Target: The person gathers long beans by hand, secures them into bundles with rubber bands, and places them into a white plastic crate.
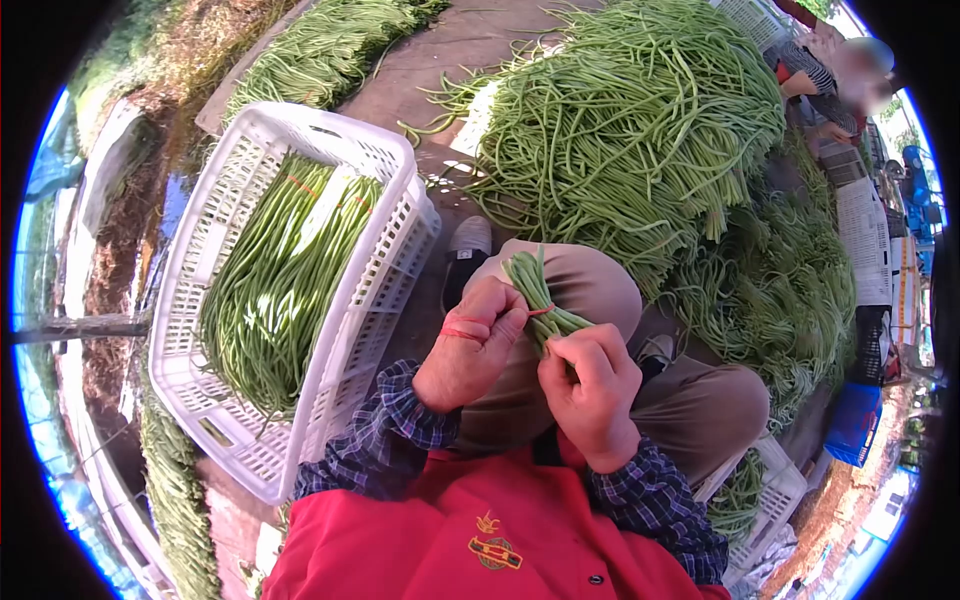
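In front of my knees I hold a small bundle of green stalks (pixel 537 285) that look like garlic scapes, their cut ends tilted up and away. A thin red rubber band (pixel 541 311) crosses the bundle. My left hand (pixel 475 340) is closed at the bundle's left side, its thumb and fingers pinching at the band; more red bands circle its fingers. My right hand (pixel 595 390) is closed around the lower part of the stalks. The rest of the bundle is hidden behind my hands.
To the left, a white plastic crate (pixel 400 215) holds banded scapes (pixel 290 280). A large loose heap of scapes (pixel 630 120) lies ahead, with more (pixel 310 50) at the far left. Another crate (pixel 775 495) stands right. A person (pixel 825 85) is at the upper right, and a blue box (pixel 853 425) below.
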